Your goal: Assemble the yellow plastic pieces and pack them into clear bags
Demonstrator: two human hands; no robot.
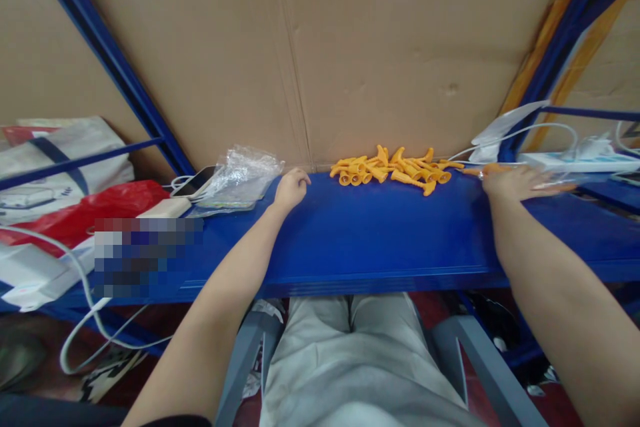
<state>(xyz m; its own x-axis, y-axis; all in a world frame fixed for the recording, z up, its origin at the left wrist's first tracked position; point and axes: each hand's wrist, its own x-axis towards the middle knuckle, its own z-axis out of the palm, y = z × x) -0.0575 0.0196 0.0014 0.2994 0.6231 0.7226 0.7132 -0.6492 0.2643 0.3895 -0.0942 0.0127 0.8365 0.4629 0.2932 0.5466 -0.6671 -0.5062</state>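
Observation:
Several small orange plastic parts [395, 170] lie in a pile at the back of the blue shelf [360, 240], against the cardboard wall. My left hand [290, 188] rests on the shelf to the left of the pile, its fingers curled in with nothing visible in them. My right hand [525, 181] lies flat on the shelf to the right of the pile, fingers stretched out towards a white power strip [580, 161]; it is smeared by motion.
A crumpled clear plastic bag [240, 177], a phone [195, 181] and a white power bank lie left of my left hand. Red and white bags [75, 207] sit at the far left. White cables and a white bag lie at the right. Blue rack posts frame the shelf.

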